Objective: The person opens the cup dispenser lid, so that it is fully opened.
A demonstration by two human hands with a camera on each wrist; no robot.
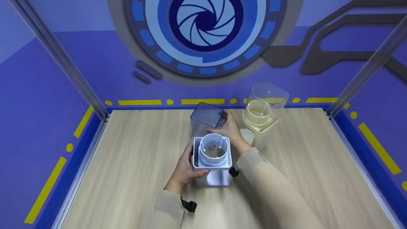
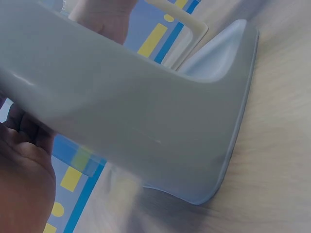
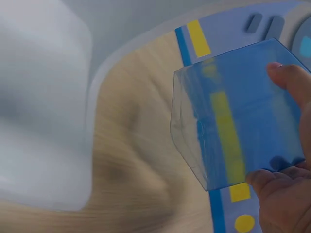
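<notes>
My left hand (image 1: 186, 168) grips a pale blue dispenser stand (image 1: 211, 163) by its side, thumb at the front. This stand has a square top with a round collar inside and a scooped tray (image 1: 218, 178) below. Its grey-looking wall (image 2: 126, 107) fills much of the left wrist view, where the foot flares out close over the table. My right hand (image 1: 231, 129) holds a see-through, blue-tinted square container (image 3: 233, 116), fingers and thumb on opposite sides. In the head view the container is just behind the stand.
A cream dispenser stand (image 1: 253, 120) of the same shape, with a clear container (image 1: 268, 91) at its top, stands at the back right of the wooden table (image 1: 140, 159). A patterned blue wall (image 1: 178, 90) rises behind, with metal rails (image 1: 76, 76) at the sides.
</notes>
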